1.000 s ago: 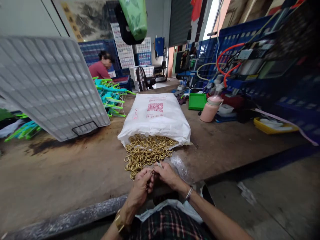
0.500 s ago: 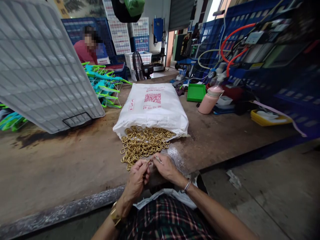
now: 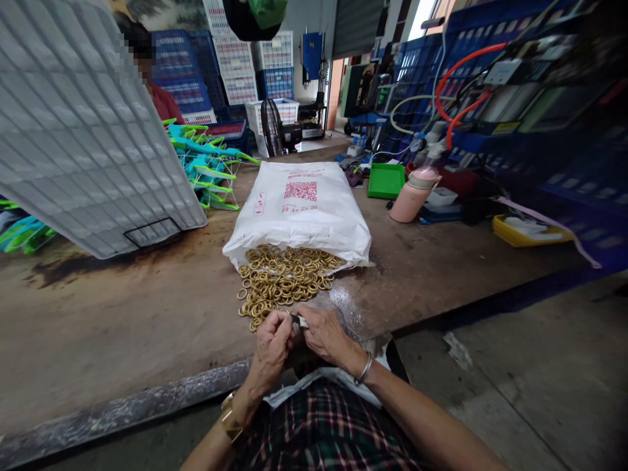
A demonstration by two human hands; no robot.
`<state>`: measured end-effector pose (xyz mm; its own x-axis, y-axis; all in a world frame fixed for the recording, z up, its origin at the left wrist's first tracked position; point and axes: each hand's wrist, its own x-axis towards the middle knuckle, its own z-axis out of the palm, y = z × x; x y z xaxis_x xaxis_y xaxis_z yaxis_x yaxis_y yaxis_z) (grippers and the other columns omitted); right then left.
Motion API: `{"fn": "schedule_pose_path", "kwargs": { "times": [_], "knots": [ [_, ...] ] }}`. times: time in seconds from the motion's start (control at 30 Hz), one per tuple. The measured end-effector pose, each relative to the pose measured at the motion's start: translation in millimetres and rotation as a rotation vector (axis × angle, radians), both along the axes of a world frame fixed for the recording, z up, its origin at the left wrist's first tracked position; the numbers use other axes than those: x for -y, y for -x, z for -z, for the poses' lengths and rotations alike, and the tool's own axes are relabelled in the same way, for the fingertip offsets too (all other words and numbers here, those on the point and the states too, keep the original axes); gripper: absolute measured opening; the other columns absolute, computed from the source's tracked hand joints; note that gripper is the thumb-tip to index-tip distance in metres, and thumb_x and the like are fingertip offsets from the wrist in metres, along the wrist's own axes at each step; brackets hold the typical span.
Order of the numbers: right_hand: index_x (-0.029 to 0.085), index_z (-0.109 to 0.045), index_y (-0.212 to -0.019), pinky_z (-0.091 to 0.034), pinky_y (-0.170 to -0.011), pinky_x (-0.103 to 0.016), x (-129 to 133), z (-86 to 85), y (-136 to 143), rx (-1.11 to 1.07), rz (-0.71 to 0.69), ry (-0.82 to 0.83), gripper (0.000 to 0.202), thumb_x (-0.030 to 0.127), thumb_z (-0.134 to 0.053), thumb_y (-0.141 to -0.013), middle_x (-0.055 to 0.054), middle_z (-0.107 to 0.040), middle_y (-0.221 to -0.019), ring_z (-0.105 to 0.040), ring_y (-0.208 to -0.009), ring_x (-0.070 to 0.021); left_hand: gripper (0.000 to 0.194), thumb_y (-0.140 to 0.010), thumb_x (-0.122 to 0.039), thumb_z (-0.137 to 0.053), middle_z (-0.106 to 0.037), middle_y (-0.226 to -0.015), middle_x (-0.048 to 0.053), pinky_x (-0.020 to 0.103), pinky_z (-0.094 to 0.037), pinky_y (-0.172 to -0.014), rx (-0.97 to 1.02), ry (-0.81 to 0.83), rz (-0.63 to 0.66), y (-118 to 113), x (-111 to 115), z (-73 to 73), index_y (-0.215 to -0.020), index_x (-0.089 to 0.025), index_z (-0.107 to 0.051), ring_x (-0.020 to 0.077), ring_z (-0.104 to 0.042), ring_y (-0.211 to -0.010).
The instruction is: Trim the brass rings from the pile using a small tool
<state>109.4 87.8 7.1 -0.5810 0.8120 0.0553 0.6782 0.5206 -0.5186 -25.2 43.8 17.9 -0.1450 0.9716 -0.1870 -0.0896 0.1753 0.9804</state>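
Note:
My left hand (image 3: 273, 339) pinches a brass-coloured ring, only partly visible between its fingertips. Close against it, my right hand (image 3: 328, 332) is closed on a small tool (image 3: 300, 321) with a dark tip and a pale part; its tip meets the ring. Just beyond both hands lies a heap of brass rings (image 3: 282, 281), spilling from the open mouth of a white sack (image 3: 309, 216) with red print. The rest of the tool is hidden in my fingers.
A grey ribbed crate (image 3: 98, 131) leans at the left beside green and blue plastic parts (image 3: 210, 167). Right of the sack are a green tray (image 3: 386, 180), a pink bottle (image 3: 412, 197) and a yellow tray (image 3: 530, 237). A person (image 3: 164, 101) is behind the crate.
The dark tip of the tool now shows between my hands. My hands stay nearly in place. The person at the back has moved left, partly behind the crate.

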Motion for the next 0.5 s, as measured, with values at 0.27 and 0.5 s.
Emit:
{"fn": "schedule_pose_path", "kwargs": {
  "times": [0.27,0.5],
  "knots": [
    [0.016,-0.054,-0.096,-0.028,-0.057,-0.026,-16,7.8,5,0.207,0.120,0.042,0.020,0.013,-0.042,-0.080,-0.007,-0.066,-0.077,-0.058,-0.067,-0.0162,0.038,-0.073,-0.054,-0.061,-0.045,-0.050,-0.007,0.016,-0.025,-0.036,0.120,0.063,0.094,3,10,1.5,-0.068,-0.018,-0.049,0.0042,-0.035,-0.038],
    [0.018,-0.053,-0.101,-0.033,-0.063,-0.025,-34,0.2,21,0.142,0.150,-0.082,0.025,0.011,-0.043,-0.079,-0.007,-0.067,-0.089,-0.062,-0.080,-0.0174,0.040,-0.066,-0.050,-0.070,-0.056,-0.065,-0.003,0.015,-0.028,-0.036,0.498,0.162,0.014,6,10,-7.9,-0.071,-0.017,-0.047,0.0041,-0.042,-0.043]
  ]
}}
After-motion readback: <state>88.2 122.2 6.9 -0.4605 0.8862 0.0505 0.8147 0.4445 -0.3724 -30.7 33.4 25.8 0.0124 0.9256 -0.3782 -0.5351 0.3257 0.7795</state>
